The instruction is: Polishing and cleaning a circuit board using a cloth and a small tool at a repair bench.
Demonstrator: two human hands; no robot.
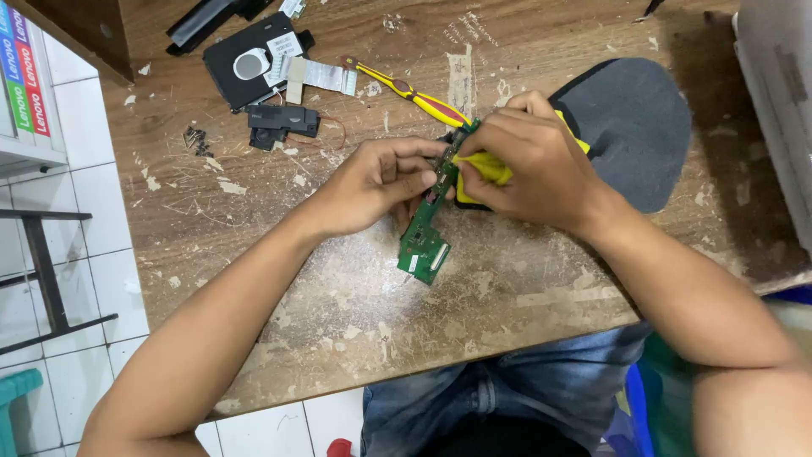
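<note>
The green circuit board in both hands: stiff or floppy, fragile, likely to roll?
The green circuit board looks thin, flat and rigid, so probably stiff and light. Held between the left hand and right hand, it shows no sag. Its small exposed parts suggest fragility; being flat, it is unlikely to roll.

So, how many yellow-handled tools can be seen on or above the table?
2. One yellow and red screwdriver lies on the table behind the hands. One yellow tool is in the right hand, partly hidden, at the green circuit board.
</note>
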